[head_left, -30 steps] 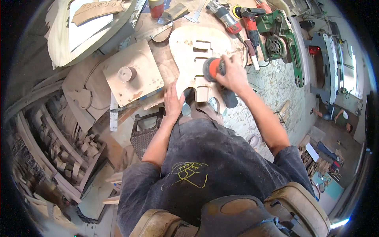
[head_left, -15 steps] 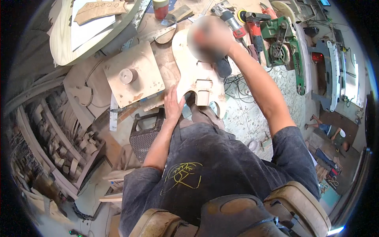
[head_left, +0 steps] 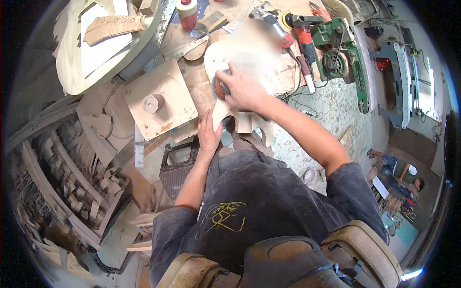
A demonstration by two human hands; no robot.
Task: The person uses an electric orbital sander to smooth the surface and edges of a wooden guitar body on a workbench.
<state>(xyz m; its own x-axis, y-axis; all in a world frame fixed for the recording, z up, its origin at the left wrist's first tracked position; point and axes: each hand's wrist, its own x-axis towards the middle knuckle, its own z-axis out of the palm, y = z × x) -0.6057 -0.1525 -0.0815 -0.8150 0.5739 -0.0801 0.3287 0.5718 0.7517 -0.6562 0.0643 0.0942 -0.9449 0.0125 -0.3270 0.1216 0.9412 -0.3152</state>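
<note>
A pale wooden electric guitar body point(head_left: 218, 57) with routed pockets lies on the bench in front of me. My right hand point(head_left: 245, 91) is wrapped round a red and black power sander point(head_left: 221, 88), which sits on the left side of the body near its waist. My hand and forearm cover much of the body's middle. Beside the near left horn, my left hand point(head_left: 209, 133) lies against the edge with its fingers stretched out. A blur hides part of the body's far right side.
Left of the body lies a square board point(head_left: 165, 86) bearing a round wooden knob point(head_left: 153, 103). An angle grinder point(head_left: 273, 24), a red and black polisher point(head_left: 304, 36) and a green belt machine point(head_left: 338, 53) stand right. Cables hang below. Another person point(head_left: 398, 170) sits far right.
My right hand has brought the sander left and toward me across the guitar body. My left hand has stayed at the edge. The view has shifted slightly.
</note>
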